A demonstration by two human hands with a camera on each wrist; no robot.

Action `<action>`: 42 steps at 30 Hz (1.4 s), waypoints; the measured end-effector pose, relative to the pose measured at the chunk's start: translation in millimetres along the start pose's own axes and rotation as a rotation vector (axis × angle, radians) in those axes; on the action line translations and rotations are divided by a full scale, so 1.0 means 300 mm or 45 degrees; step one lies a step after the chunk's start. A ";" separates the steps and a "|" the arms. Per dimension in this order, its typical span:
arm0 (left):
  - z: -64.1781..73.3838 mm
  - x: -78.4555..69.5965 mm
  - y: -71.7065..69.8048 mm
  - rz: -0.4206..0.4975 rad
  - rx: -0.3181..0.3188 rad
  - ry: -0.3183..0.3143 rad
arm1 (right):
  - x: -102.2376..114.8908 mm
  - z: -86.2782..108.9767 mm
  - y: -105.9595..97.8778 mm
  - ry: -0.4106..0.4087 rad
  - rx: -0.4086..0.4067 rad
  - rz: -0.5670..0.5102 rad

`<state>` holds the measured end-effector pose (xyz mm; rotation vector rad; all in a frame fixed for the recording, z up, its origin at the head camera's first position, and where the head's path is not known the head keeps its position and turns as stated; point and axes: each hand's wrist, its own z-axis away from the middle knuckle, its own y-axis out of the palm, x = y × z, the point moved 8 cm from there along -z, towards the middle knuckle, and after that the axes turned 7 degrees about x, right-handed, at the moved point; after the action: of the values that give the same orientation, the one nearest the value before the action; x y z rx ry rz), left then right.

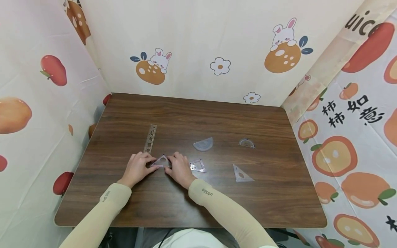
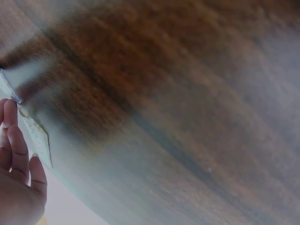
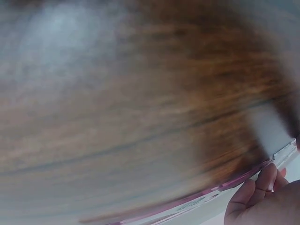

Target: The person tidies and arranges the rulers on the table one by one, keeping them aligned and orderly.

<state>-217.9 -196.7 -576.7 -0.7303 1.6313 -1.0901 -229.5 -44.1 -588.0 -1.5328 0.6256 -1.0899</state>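
Both hands hold a clear triangular set square (image 1: 161, 162), one at each side, left of the table's middle. My left hand (image 1: 138, 168) pinches its left corner between thumb and fingers. At the right corner, my right hand (image 1: 180, 169) grips it the same way. A clear ruler (image 1: 150, 138) with square cut-outs lies just beyond the left hand. Beside the right hand is a clear flat drawing piece (image 1: 197, 165) with markings, partly hidden by that hand. In the left wrist view the fingers (image 2: 18, 150) show at the edge, as do the right fingers (image 3: 243, 194) in the right wrist view.
A bluish protractor (image 1: 203, 144) lies right of the hands, with a smaller clear protractor (image 1: 246, 143) farther right. Nearer the front right is another set square (image 1: 242, 174). The brown wooden table (image 1: 263, 206) meets printed curtains at the back and sides.
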 end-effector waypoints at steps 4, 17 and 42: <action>0.000 -0.001 0.002 -0.006 -0.002 0.007 | -0.003 0.004 -0.003 -0.013 -0.017 -0.002; -0.005 -0.013 0.005 -0.053 0.040 0.011 | -0.029 0.030 -0.027 -0.022 0.041 0.029; -0.084 -0.208 -0.016 -0.030 -0.080 0.182 | -0.259 0.122 -0.122 -0.021 0.032 -0.011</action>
<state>-222.1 -137.2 -544.9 -0.7281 1.7887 -1.1343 -237.0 48.1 -576.1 -1.5224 0.5922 -1.0875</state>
